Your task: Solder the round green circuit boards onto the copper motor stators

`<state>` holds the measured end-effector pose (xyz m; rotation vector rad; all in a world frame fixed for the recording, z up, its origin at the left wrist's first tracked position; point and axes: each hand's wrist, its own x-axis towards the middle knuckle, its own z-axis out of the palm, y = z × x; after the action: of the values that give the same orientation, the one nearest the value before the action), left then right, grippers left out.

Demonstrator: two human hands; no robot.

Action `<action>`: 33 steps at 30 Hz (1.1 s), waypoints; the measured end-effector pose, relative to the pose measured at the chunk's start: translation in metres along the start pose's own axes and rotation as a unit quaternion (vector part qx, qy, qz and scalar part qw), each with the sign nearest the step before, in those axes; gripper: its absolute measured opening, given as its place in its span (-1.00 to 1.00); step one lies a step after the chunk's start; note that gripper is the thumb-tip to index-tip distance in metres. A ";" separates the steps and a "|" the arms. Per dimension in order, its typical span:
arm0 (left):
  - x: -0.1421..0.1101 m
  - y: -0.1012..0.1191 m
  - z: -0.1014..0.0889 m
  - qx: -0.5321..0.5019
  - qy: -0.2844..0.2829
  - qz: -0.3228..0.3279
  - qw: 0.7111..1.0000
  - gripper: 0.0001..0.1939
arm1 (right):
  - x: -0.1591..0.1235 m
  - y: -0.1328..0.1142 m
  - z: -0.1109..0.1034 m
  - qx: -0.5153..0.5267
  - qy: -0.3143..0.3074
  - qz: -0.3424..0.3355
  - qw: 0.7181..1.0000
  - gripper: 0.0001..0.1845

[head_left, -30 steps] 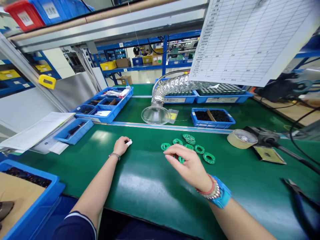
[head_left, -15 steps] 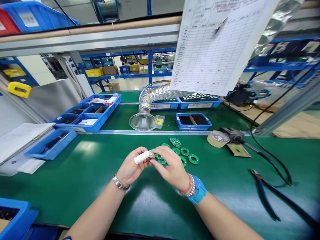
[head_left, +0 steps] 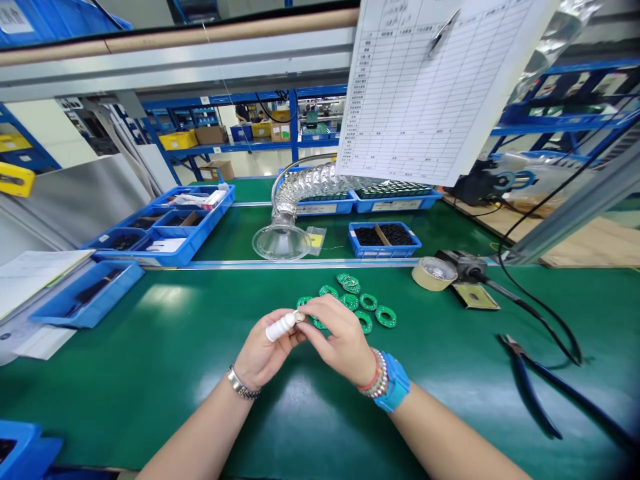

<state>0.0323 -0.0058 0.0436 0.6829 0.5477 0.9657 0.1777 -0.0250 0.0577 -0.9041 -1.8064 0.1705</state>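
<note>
the person's left hand (head_left: 264, 357) is turned palm up, its fingers curled in around a white ridged cylinder (head_left: 280, 328); from here i can't tell if it is gripped or worn on a finger. the right hand (head_left: 343, 333) meets it, thumb and forefinger brought together in a pinch on its far end. i'd judge the step to be close fingertip handling of that end, and the next move looks to need a steady left palm and a light pinch.

ring-shaped green circuit boards (head_left: 386, 316) lie just beyond the right hand, some partly hidden behind it, so a forward push would nudge them. the green work surface (head_left: 180, 367) is open to the left and towards the person, down to its front edge. a metal rail (head_left: 250, 265) crosses behind the boards, with a clear funnel (head_left: 283, 241) hanging over it. diagonal cutters (head_left: 518, 351) lie well apart, beyond the right wrist.
</note>
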 end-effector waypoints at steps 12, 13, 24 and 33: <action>-0.003 -0.002 0.003 0.002 -0.015 -0.002 1.000 -0.90 | -0.004 -0.001 0.002 0.008 0.000 -0.007 1.000 -0.83; -0.004 -0.002 0.004 0.003 -0.011 0.001 1.000 -0.90 | -0.004 -0.001 0.002 0.008 0.001 -0.008 1.000 -0.82; -0.005 -0.001 0.003 0.012 -0.007 0.019 1.000 -0.88 | -0.005 -0.003 0.002 0.006 0.004 -0.018 1.000 -0.80; -0.006 -0.005 0.006 0.028 0.015 0.019 0.999 -0.85 | -0.005 -0.002 0.003 0.009 0.022 -0.024 0.999 -0.80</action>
<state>0.0362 -0.0146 0.0451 0.7325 0.5909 1.0010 0.1747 -0.0287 0.0541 -0.8446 -1.7805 0.1357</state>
